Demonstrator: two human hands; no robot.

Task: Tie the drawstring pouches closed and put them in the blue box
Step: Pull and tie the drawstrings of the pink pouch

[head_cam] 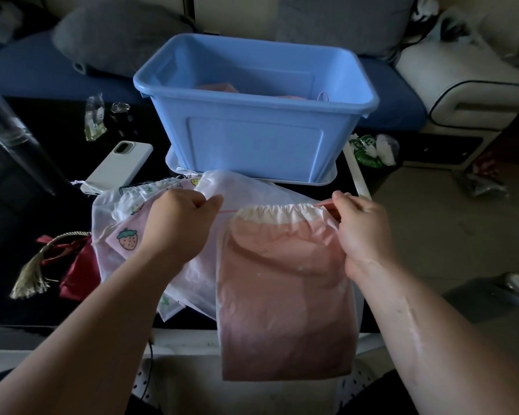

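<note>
A pink drawstring pouch (285,295) hangs in front of me, its white top gathered into pleats. My left hand (180,223) pinches the pink drawstring on the pouch's left side. My right hand (363,229) grips the other end of the string on the right, and the cord is pulled taut between them. Behind the pouch lies a pile of translucent pouches with strawberry prints (126,232) on the dark table. The blue box (252,145) stands just beyond, open, with pink fabric showing at its bottom.
A red pouch with a gold tassel (72,265) lies at the left. A white phone (117,166) rests left of the box. Small packets and a can stand further back on the left. A crumpled green and white wrapper (372,151) sits right of the box, at the table's edge.
</note>
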